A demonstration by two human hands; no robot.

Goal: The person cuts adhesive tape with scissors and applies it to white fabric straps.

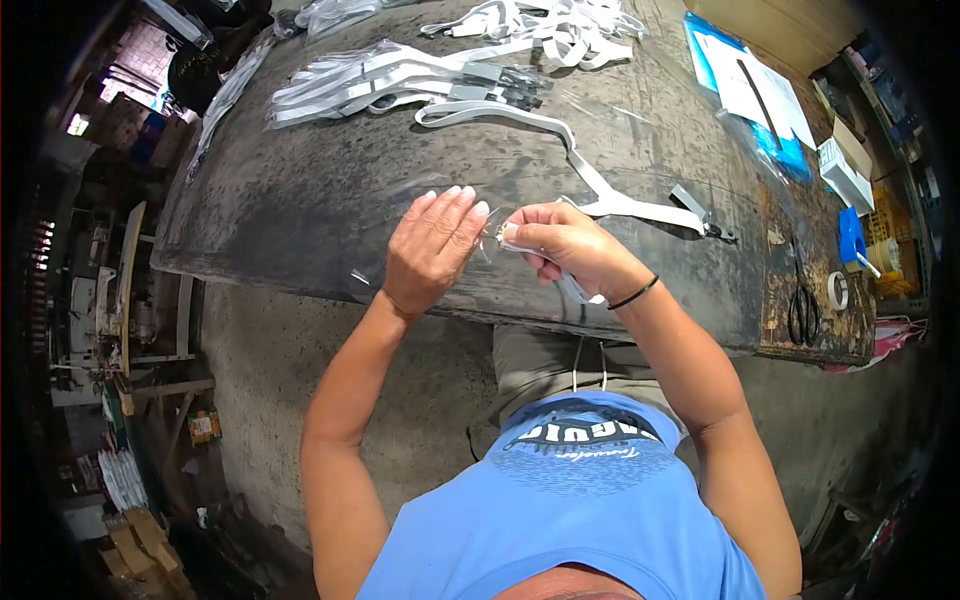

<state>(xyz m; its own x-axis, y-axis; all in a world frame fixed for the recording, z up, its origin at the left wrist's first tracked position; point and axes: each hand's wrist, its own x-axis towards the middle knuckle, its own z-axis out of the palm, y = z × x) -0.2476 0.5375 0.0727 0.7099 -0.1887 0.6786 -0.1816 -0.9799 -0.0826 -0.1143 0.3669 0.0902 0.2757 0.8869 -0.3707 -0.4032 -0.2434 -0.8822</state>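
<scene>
The right hand (575,243) has its thumb and forefinger closed together on a white strap (580,291), fingertips pointing left; a length shows below the palm, toward the near table edge. A wisp of clear material (489,241) sits at the pinch, too small for me to make out. Just left of it, the left hand (430,250) is spread flat, back upward, fingers straight and together; I can't tell whether it has hold of the wisp.

Beyond the right hand, the nearer of the 2, lies a forked strap (640,210), its stem running right to a black clip (716,233), a long loop curving away left. Whether it joins the pinched length is hidden behind the hand.

The table (300,205) is dark and scuffed. Across it lie a bundle of bagged straps (385,85) and a loose heap (565,35); at right, papers (742,88), scissors (803,312) and a tape roll (838,291). Bare floor (280,380) shows below.
</scene>
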